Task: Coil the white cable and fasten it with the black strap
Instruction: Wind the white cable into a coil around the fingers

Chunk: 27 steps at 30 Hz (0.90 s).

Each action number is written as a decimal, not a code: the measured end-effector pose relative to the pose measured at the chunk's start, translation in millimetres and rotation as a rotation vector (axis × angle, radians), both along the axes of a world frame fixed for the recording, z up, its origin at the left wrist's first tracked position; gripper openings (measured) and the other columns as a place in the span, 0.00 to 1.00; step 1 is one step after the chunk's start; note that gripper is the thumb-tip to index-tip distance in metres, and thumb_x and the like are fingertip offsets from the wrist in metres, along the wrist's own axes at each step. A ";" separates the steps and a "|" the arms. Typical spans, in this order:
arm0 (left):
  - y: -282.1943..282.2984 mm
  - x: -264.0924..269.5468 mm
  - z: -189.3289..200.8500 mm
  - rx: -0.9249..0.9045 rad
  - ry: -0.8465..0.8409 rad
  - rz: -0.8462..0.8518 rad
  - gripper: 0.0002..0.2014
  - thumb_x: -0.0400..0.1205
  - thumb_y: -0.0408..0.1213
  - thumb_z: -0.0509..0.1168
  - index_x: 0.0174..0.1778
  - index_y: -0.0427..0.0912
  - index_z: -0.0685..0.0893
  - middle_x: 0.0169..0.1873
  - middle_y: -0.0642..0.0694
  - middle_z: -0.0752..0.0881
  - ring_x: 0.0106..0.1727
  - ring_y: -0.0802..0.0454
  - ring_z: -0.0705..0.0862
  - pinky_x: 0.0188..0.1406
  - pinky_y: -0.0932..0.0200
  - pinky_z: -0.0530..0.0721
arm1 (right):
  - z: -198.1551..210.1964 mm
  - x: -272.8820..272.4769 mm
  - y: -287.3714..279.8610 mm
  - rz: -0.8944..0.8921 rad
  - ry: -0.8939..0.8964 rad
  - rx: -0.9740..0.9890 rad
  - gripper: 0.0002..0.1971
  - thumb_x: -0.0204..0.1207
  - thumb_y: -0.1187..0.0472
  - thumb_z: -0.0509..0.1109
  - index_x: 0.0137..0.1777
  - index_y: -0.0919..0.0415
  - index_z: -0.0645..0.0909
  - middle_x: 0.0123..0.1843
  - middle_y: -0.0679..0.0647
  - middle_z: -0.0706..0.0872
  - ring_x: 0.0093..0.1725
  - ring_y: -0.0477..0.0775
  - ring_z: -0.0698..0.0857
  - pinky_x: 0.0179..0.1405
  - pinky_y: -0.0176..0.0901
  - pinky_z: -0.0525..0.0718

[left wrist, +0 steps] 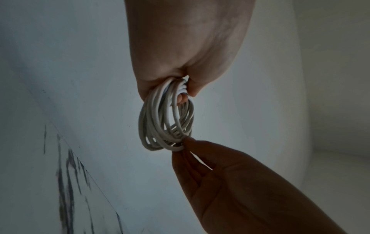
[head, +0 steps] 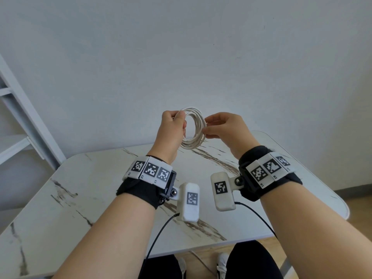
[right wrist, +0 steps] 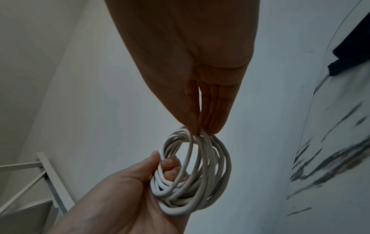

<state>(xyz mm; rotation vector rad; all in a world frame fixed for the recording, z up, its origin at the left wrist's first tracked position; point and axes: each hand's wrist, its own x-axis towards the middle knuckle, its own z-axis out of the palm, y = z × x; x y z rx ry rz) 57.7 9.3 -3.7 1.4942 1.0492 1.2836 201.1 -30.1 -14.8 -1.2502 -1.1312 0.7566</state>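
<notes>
The white cable [head: 198, 135] is wound into a ring of several loops and is held up in the air over the far edge of the table. My left hand [head: 177, 122] grips the ring's left side, with the fingers curled through the loops [right wrist: 172, 167]. My right hand [head: 208, 127] pinches the opposite side between thumb and fingertips [right wrist: 202, 131]. The left wrist view shows the coil [left wrist: 154, 120] stretched between the two hands, with the right hand [left wrist: 184, 142] pinching it from below. I cannot make out the black strap in any view.
A white marble-patterned table [head: 100, 188] with rounded corners lies below my forearms. A plain wall stands behind it, and a white shelf frame [head: 20, 117] leans at the left. Black wires hang from the wrist cameras. My legs and shoes show under the near edge.
</notes>
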 end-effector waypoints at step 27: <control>2.8 -2.9 2.0 0.011 0.079 -0.065 0.08 0.88 0.41 0.54 0.56 0.41 0.74 0.35 0.49 0.77 0.30 0.54 0.72 0.34 0.62 0.74 | -2.9 17.9 2.1 0.256 0.081 -0.009 0.15 0.71 0.84 0.66 0.47 0.65 0.80 0.41 0.59 0.83 0.38 0.54 0.82 0.44 0.40 0.81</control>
